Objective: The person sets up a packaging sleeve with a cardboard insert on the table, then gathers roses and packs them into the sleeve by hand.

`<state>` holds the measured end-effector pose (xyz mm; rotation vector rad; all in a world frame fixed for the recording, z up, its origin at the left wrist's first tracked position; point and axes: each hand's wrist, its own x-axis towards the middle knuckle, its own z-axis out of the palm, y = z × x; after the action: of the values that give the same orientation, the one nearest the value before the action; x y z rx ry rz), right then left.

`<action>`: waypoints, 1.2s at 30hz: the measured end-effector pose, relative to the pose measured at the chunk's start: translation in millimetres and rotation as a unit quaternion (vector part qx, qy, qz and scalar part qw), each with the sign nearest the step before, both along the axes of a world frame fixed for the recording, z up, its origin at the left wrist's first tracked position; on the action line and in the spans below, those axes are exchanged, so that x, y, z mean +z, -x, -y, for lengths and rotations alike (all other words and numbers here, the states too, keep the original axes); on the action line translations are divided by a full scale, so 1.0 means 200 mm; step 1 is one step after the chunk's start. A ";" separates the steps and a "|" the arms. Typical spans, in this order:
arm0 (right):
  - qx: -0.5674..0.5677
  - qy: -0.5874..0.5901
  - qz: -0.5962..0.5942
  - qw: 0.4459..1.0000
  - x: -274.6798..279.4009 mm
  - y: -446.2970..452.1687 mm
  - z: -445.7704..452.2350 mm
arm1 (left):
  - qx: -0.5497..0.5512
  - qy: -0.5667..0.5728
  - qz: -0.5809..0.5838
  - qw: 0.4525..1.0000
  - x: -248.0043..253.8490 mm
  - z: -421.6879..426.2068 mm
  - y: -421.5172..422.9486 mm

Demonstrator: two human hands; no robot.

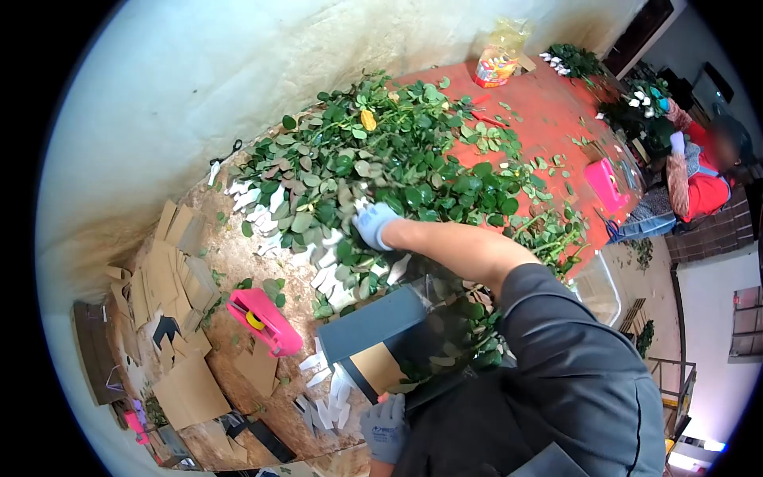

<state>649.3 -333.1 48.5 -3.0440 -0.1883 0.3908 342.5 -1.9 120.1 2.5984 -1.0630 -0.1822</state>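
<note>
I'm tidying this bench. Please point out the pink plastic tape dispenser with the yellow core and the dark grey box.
Pink tape dispenser (278, 324): head view, on its pink body.
Dark grey box (369, 323): head view, on its flat panel.

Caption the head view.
Gloved right hand at leafy stems, left hand by dark box, pink tape dispenser nearby.

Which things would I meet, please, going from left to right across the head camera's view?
Stack of cardboard sheets → pink tape dispenser with a yellow roll → dark box → yellow and red bag → pink object on the red surface → co-worker's red top.
</note>
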 end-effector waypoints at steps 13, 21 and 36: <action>0.039 0.036 0.100 0.994 0.10 -0.26 0.07 | -0.026 -0.008 0.020 0.999 -0.06 -0.04 0.00; 0.111 0.140 0.055 0.982 0.07 -0.09 0.07 | -0.058 -0.028 0.035 0.997 -0.10 -0.09 0.02; 0.251 0.091 0.244 0.932 1.04 0.88 -0.13 | 0.019 0.014 0.020 1.000 0.03 0.02 0.02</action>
<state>473.2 -306.7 256.8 -3.1750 -1.0170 -0.3693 338.3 -5.8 125.3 2.6058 -1.0212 -0.1067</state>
